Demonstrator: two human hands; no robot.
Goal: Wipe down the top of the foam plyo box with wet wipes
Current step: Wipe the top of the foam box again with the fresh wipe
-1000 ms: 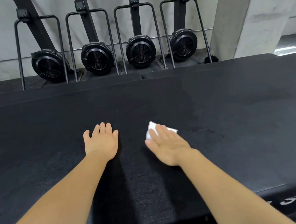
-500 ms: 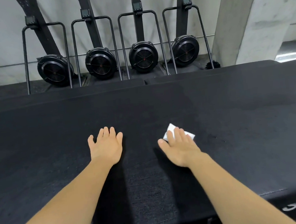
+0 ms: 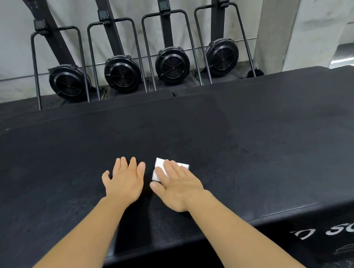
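The black foam plyo box (image 3: 260, 147) fills the middle of the head view, its top wide and flat. A folded white wet wipe (image 3: 159, 168) lies on the top near the centre. My right hand (image 3: 177, 185) presses flat on the wipe with straight fingers, covering its near part. My left hand (image 3: 125, 180) rests flat on the box top just to the left of the wipe, fingers straight, holding nothing. A slightly darker patch shows on the surface to the right of the wipe.
Several upright black rowing machines (image 3: 172, 66) stand against the pale wall behind the box. A concrete pillar (image 3: 286, 19) rises at the back right. The box's front face (image 3: 345, 229) carries white lettering at the lower edge.
My right hand has slid the wipe leftward across the box top, ending close beside my left hand. The left hand stays flat in about the same spot. My head has tilted down.
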